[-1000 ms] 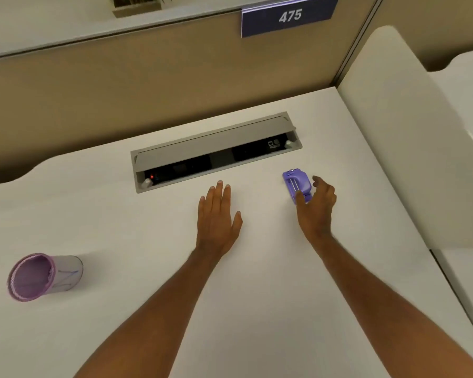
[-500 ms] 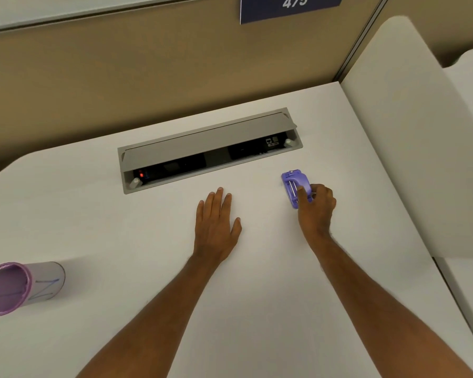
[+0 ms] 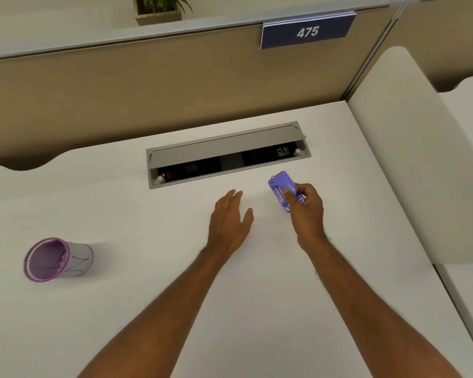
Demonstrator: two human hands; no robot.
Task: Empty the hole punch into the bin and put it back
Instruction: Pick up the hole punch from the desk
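- Gripping the purple hole punch (image 3: 281, 187), the right hand (image 3: 306, 211) is closing its fingers around the near end.
- Its long axis is pointing away toward the cable tray (image 3: 227, 155).
- The left hand (image 3: 230, 222) is resting flat, fingers loosely spread, beside it; the bin (image 3: 56, 259) is standing far left of the tray.

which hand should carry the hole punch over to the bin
The right hand: its fingers are already closed around the purple hole punch. The left hand is open and holds nothing, though it is nearer the bin, which is far off on the left side.
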